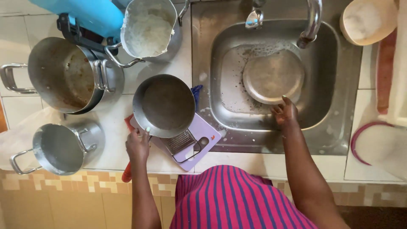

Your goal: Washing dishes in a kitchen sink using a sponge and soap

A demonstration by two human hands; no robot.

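A round metal plate (273,76) lies in the steel sink (330,85), wet and soapy, under the tap (313,21); the right hand (285,112) pinches its near rim, fingers closed on the edge. Thin, stiff and light, it looks slippery, and the rim is likely the surest hold. On the tiled counter to the left, the left hand (137,144) grips the near edge of a shallow round metal pan (164,105) resting on a lilac cutting board (190,146) beside a small grater (180,141). Farther left stand a large stained pot (68,76) and a smaller handled pot (59,148); a dented pot of white residue (150,29) sits at the far edge.
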